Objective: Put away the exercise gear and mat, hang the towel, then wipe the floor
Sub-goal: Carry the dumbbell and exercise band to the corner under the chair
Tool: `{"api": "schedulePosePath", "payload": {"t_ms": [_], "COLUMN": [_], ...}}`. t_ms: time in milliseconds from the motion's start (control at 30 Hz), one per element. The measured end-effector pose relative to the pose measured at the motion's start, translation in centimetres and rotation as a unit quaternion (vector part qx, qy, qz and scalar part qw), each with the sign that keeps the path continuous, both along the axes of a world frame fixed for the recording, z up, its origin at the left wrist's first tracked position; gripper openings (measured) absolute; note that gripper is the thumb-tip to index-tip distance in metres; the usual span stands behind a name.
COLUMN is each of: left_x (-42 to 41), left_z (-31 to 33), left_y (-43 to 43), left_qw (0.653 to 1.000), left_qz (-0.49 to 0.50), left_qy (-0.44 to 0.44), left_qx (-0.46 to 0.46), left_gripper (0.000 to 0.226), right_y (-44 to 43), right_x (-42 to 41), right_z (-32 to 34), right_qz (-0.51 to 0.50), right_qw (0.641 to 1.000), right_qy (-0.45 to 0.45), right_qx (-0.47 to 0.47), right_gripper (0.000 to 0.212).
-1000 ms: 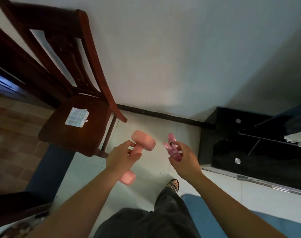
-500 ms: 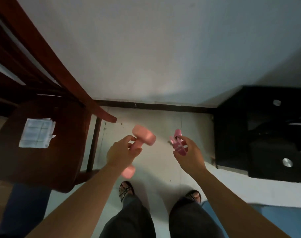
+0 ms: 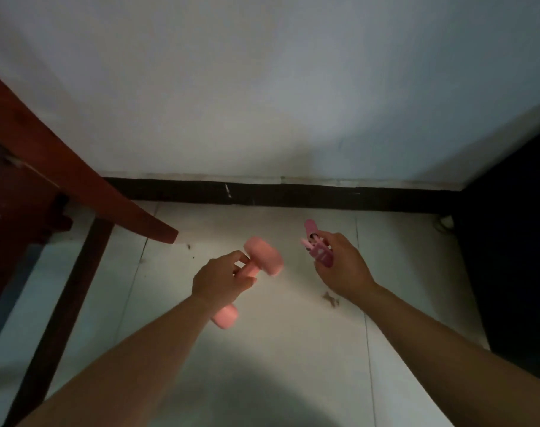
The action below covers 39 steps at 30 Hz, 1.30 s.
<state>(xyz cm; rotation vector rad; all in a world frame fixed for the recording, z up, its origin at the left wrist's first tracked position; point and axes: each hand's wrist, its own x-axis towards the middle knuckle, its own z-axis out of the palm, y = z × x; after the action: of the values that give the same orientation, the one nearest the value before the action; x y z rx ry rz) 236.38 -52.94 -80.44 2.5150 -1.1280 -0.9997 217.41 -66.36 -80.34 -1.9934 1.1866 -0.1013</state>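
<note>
Short of the black baseboard [image 3: 293, 195], over the pale tiled floor [image 3: 401, 272], I see both hands held out and loaded. My left hand [image 3: 219, 280] has its fingers curled round the bar of the pink dumbbell [image 3: 262, 257]. One head juts past the knuckles toward the baseboard and the other sits below the wrist. My right hand [image 3: 342, 269] pinches a small pink exercise tool [image 3: 319, 255], whose tip pokes beyond the fingertips toward the baseboard. A red-brown wooden chair [image 3: 62, 167] stands at the baseboard's left end and a black cabinet [image 3: 515, 241] at its right.
</note>
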Motion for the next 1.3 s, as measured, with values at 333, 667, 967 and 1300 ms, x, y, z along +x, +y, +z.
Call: {"api": "schedulePosePath", "payload": {"t_ms": [333, 667, 967, 1300], "left_x": [2.3, 2.7, 2.5, 2.8], "left_z": [-11.1, -14.4, -14.6, -14.1], "left_y": [-3.2, -3.5, -5.2, -2.5], "left_qw": [1.0, 0.999, 0.997, 0.998], "left_qz": [-0.019, 0.027, 0.008, -0.031], "left_qy": [-0.017, -0.013, -0.016, -0.001], "left_qx": [-0.009, -0.019, -0.069, -0.047], "left_gripper": [0.027, 0.029, 0.034, 0.055], "right_y": [-2.4, -1.3, -2.3, -2.2], "right_x": [0.3, 0.9, 0.2, 0.2], "right_z": [-11.9, -15.0, -15.1, -15.2], "right_qz": [0.059, 0.016, -0.024, 0.02], "right_qw": [0.996, 0.997, 0.993, 0.994], "right_qy": [-0.017, -0.074, -0.102, -0.093], "right_qx": [-0.061, -0.02, -0.046, -0.045], "right_gripper": [0.033, 0.053, 0.047, 0.048]}}
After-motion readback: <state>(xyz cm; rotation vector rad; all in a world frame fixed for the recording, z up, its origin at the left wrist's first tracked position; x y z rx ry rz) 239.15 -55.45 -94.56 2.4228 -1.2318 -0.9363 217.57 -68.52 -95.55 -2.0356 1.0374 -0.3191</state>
